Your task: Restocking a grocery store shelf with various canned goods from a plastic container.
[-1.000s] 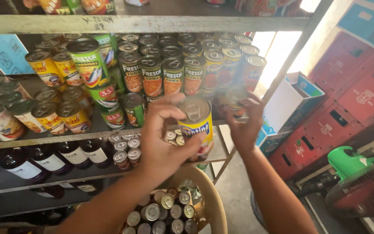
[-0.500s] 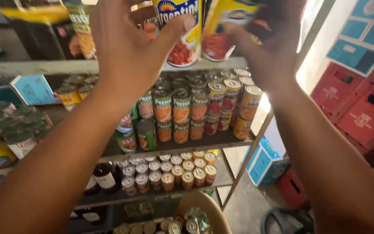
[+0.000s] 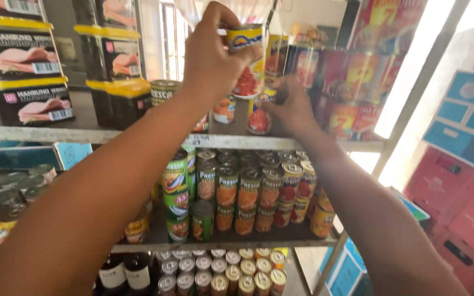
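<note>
change: view tilted up since half a second ago; both hands now at top shelf (image 3: 303, 143) level, cans lowered from frame top to shelf.
left hand (image 3: 210, 60): gripping yellow-and-red can (image 3: 246, 60), raised above shelf.
right hand (image 3: 292, 107): closed on second can (image 3: 260, 112), resting near shelf's front edge.
below: rows of cans (image 3: 248, 189) on middle shelf.

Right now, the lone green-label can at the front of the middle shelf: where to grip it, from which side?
Grip the green-label can around its round side wall, coming straight in from the open front of the shelf. It stands upright and out ahead of the orange-label cans, so its flanks look free; the stack of green cans to its left leaves less room there.
</note>
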